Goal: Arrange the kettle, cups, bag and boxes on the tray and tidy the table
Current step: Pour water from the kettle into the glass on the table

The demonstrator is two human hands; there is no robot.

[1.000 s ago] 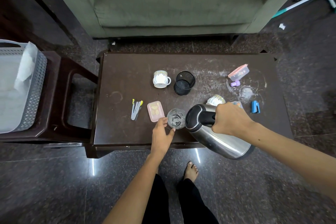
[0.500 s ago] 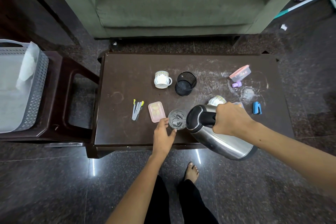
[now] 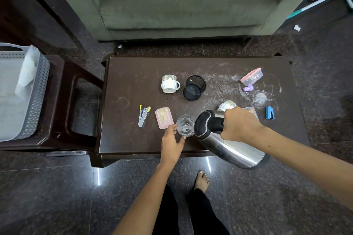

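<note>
Head view: the right hand [image 3: 239,124] grips the handle of the steel kettle [image 3: 227,139], tilted with its spout touching the glass [image 3: 185,125]. The left hand [image 3: 172,142], fingers curled, holds the glass; the pink box [image 3: 163,117] lies just beside the glass on the table [image 3: 133,82].

A stainless steel kettle [image 3: 227,139] with a black lid and handle is tipped steeply, its spout end at the rim of a clear glass [image 3: 185,125] just below the frame's centre; its base hangs past the near edge of the dark brown table [image 3: 133,86]. A white patterned cup [image 3: 170,83] stands upright at mid-table, and a second like it [image 3: 227,105] shows partly behind the kettle. A pink lidded box [image 3: 163,117] lies flat just left of the glass. Another clear box with a pink lid [image 3: 251,76] sits tilted at the table's upper right. A grey perforated tray [image 3: 36,97] rests on a stool at the left edge of the frame.
</note>
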